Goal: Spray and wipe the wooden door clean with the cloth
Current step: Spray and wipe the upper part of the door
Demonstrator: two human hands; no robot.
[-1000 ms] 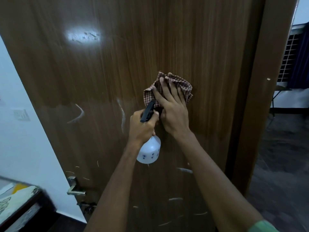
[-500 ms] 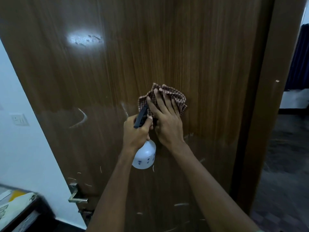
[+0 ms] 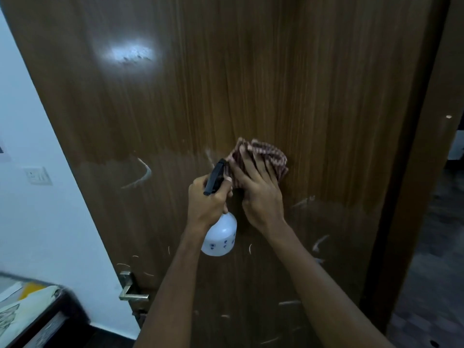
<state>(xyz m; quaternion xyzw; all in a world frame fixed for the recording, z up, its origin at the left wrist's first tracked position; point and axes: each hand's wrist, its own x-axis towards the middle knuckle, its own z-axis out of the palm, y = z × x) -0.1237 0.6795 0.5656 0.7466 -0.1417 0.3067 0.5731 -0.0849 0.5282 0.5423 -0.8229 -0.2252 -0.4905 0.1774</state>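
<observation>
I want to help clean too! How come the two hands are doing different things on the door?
The left hand grips the spray bottle with curled fingers; the right hand lies with straight fingers on the checked cloth. The left hand hangs a little off the wooden door, while the right hand presses the cloth flat against it. Both sit close together at mid-door.

No text could be read; the spray bottle [image 3: 221, 237] bore only small blue marks, too blurred to tell.
</observation>
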